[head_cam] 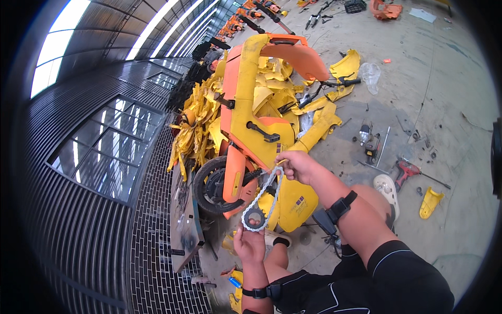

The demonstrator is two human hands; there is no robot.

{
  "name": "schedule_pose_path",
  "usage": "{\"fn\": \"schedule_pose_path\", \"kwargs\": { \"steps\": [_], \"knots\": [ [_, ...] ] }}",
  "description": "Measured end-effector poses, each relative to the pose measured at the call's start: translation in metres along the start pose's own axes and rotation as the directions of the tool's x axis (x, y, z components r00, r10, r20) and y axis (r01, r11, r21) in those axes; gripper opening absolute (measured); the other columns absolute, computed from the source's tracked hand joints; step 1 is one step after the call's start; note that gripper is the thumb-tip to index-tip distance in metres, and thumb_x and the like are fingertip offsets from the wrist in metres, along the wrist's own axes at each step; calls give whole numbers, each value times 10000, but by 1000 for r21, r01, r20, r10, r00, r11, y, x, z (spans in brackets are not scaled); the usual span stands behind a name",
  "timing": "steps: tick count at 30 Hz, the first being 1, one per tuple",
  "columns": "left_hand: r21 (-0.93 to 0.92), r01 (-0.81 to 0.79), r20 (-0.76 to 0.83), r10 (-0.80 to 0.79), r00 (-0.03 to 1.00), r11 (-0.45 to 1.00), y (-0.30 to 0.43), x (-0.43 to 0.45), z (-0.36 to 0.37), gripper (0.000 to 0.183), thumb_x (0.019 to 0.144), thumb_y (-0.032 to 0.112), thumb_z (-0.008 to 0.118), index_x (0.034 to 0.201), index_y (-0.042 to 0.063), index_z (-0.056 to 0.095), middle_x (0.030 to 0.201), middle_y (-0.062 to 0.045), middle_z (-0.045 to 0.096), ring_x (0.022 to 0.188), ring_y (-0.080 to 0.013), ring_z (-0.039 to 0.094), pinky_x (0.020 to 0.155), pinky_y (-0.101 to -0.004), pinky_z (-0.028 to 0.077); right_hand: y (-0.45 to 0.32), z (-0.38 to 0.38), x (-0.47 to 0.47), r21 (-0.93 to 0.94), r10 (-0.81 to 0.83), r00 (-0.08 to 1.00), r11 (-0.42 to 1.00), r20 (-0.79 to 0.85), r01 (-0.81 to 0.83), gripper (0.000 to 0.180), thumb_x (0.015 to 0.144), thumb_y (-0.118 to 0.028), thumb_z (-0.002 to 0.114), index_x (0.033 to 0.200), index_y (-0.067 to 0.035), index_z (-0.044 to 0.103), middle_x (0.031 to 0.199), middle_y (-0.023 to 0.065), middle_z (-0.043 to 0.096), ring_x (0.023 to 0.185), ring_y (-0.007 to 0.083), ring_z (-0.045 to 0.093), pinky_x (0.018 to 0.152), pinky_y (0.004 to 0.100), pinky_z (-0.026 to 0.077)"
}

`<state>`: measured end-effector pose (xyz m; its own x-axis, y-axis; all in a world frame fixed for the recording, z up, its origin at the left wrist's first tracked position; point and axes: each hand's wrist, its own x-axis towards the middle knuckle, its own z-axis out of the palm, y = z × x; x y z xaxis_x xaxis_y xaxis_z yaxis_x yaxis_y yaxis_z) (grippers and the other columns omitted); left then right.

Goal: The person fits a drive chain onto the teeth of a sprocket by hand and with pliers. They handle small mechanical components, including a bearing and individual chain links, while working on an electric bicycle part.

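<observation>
A silvery roller chain (279, 192) hangs in a long loop between my two hands. My left hand (251, 245) holds the dark toothed sprocket (255, 218) from below, and the chain wraps around its lower side. At the loop's upper end, my right hand (296, 167) pinches the chain between thumb and fingers. Behind the chain stands an orange and yellow electric bike (245, 90), its wheel (211, 184) towards me. A pedal crank (262, 131) sticks out from the yellow side panel.
Yellow plastic panels (196, 121) lie heaped behind the bike. On the concrete floor to the right are a cordless impact wrench (368, 143), a red power driver (408, 172) and scattered small hardware. A worn board (182, 219) lies by the brick wall (149, 235) on the left.
</observation>
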<state>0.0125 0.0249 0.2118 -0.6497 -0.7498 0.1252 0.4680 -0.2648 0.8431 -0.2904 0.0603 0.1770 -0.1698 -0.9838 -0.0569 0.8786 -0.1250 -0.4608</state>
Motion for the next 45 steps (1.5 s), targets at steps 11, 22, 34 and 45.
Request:
{"fn": "schedule_pose_path", "kwargs": {
  "steps": [11,22,34,45],
  "knots": [
    [-95,35,131,-22,991,995,-19,72,-1,351,950,228,540,1256,58,509,1082,-87,616,1049,-213,571,1014,-406,408,-7,0,11,88,-201,948,970,-247,228,163,911,-236,592,953,-79,611,714,67,623,477,87,424,473,239,360],
    [-431,101,-153,-183,971,896,-56,129,-119,317,960,248,494,1186,33,555,998,-98,644,962,-219,601,932,-373,470,29,3,48,-283,-77,934,959,-350,-26,157,921,-173,580,1010,-45,571,925,108,683,595,92,473,554,241,387],
    [-183,229,-27,-238,971,956,-56,146,-127,396,964,195,536,1331,60,482,1032,-98,584,1013,-234,561,983,-392,441,43,-19,50,-722,-306,863,686,-401,-92,324,861,-95,713,1142,17,598,913,32,617,767,91,562,652,238,458],
    [70,557,-153,-543,826,827,-92,132,-79,405,907,100,654,1280,15,522,1135,-68,654,1065,-170,604,946,-339,460,34,-6,48,-546,-470,765,817,-441,187,314,884,-84,699,1155,36,597,1010,77,677,925,128,628,820,257,469]
  ]
}}
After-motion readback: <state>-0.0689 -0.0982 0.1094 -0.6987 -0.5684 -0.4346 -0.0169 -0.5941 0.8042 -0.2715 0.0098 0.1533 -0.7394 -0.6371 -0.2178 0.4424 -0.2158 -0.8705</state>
